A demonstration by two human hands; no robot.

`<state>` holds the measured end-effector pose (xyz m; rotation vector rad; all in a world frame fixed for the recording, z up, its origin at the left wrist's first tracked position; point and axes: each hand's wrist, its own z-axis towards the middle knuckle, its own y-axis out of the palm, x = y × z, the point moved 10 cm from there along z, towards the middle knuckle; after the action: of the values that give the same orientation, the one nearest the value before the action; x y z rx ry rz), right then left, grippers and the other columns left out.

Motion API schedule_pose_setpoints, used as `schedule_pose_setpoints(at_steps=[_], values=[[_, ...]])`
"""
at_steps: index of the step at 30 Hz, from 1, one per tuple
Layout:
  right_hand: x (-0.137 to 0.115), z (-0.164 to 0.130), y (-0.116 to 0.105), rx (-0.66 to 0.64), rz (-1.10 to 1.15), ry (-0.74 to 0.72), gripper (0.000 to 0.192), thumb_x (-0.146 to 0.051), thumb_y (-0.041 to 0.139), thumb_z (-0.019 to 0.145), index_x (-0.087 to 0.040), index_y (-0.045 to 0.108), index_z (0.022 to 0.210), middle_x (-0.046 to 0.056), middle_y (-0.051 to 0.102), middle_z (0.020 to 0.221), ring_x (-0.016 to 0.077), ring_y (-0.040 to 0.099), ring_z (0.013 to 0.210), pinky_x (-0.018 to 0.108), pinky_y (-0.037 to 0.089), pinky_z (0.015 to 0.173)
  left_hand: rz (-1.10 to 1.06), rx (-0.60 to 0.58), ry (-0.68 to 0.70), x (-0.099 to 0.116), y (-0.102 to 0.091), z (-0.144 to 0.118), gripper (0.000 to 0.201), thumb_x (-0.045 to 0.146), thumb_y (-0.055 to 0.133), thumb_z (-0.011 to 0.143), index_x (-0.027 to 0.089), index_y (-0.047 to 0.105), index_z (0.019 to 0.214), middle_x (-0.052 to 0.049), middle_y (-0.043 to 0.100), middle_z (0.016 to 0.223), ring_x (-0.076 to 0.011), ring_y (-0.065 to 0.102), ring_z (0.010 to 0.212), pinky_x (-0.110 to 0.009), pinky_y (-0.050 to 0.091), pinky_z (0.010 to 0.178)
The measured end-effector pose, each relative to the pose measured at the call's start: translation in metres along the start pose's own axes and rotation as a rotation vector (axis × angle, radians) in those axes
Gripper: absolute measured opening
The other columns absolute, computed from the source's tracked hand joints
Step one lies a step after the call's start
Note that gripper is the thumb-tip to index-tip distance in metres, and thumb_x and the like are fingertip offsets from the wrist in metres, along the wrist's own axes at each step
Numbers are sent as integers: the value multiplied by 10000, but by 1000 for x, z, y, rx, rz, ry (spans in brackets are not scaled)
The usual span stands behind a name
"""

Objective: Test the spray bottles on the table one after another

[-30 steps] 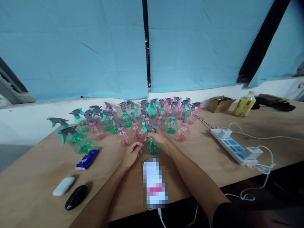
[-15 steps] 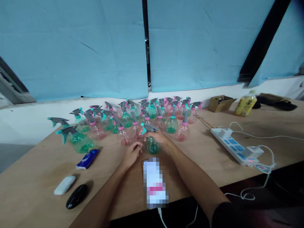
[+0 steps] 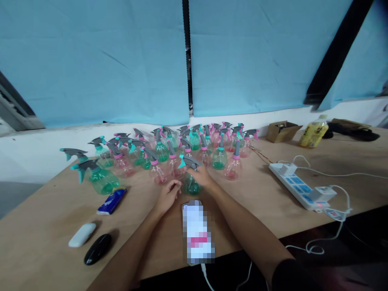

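Note:
A green spray bottle [image 3: 192, 187] with a grey and turquoise trigger head stands at the centre of the table. My right hand [image 3: 201, 177] is wrapped round its neck, just below the head. To the left of this bottle, my left hand [image 3: 168, 195] rests on the table with its fingers loosely curled in and nothing visible in them. Behind both hands several more spray bottles stand in a crowd, among them a pink one [image 3: 159, 173] and a green one [image 3: 219, 159]. Just in front of the held bottle lies a phone [image 3: 198, 230], its screen blurred.
On the left lie a blue packet [image 3: 112, 201], a white case [image 3: 82, 235] and a black rounded object [image 3: 97, 249]. A power strip [image 3: 292, 186] with plugged-in chargers and cables is at right. Behind it stand a cardboard box [image 3: 282, 133] and a yellow drink bottle [image 3: 313, 132].
The held spray bottle has shifted and tilted very slightly to the left with my right hand. My left hand stays where it was.

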<state>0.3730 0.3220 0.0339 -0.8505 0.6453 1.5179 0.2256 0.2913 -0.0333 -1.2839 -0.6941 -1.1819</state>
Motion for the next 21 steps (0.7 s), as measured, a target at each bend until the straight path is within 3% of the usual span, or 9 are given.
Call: schedule_pose_setpoints(at_steps=[3, 8, 12, 15, 18, 21], values=[[-5, -6, -8, 96, -113, -67, 216, -351, 580, 858, -178, 665, 956, 10, 629, 789, 160, 560, 769, 290, 447, 771, -32, 16, 4, 0, -1, 0, 308, 491, 536, 857, 193, 610, 835, 43, 563, 630, -89, 476, 476, -199, 373, 479], [4, -18, -6, 127, -249, -61, 286, -431, 520, 908, -179, 643, 966, 26, 633, 817, 173, 562, 771, 302, 443, 772, -57, 18, 33, 7, -1, -2, 285, 465, 543, 869, 192, 625, 856, 43, 555, 636, -84, 480, 490, -193, 375, 482], [0, -22, 1, 96, -282, -135, 305, -427, 415, 961, -203, 595, 1062, 59, 626, 994, 197, 557, 935, 340, 426, 886, -65, -4, 44, 10, 2, -5, 276, 452, 540, 887, 191, 625, 867, 48, 550, 632, -72, 484, 474, -183, 374, 466], [-2, -20, 8, 59, -353, -162, 340, -419, 335, 988, -220, 535, 1177, 81, 564, 1148, 218, 488, 1100, 395, 343, 1017, -78, -39, 16, 10, 6, -9, 281, 458, 544, 887, 190, 627, 883, 49, 559, 631, -64, 491, 435, -179, 365, 434], [1, -19, 18, -11, -408, -133, 352, -412, 302, 995, -208, 484, 1217, 91, 533, 1154, 225, 466, 1110, 426, 318, 1034, -114, -125, 2, 13, 19, -15, 285, 462, 546, 886, 187, 623, 892, 39, 578, 631, -86, 550, 453, -191, 409, 444], [2, -19, 25, -58, -429, -124, 319, -402, 310, 995, -200, 512, 1137, 86, 544, 1094, 222, 481, 1065, 424, 338, 1011, -135, -206, 30, 23, 32, -21, 279, 450, 551, 885, 181, 624, 890, 21, 602, 654, -114, 599, 521, -222, 475, 503]])
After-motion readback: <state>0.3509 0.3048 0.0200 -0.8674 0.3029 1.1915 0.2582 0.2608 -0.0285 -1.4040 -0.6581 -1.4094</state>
